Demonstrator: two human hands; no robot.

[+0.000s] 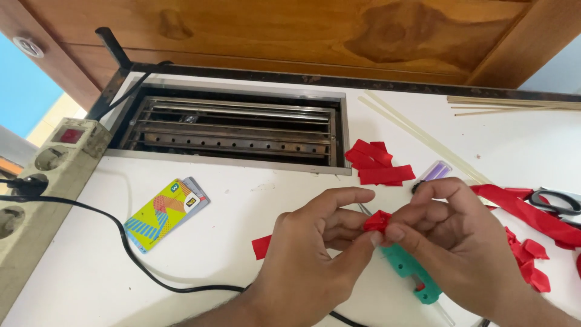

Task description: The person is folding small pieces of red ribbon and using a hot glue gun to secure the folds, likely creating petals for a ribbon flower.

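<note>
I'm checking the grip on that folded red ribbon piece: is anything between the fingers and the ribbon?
Nothing visible does. The left hand and right hand both pinch the red ribbon piece directly with bare fingertips. The teal glue gun lies on the white table below the hands, not between them.

Left hand [315, 242] and right hand [451, 233] pinch folded red ribbon piece [376, 221]; teal glue gun [411, 271] beneath, cut red strips [378, 163] at 12 o'clock.

Glue gun [410, 269] mostly hidden under both hands, nozzle unseen. Scissors [560, 203] cut off at right edge. Power strip [36, 188] cropped left. Red ribbon [532, 215] runs out of frame.
</note>
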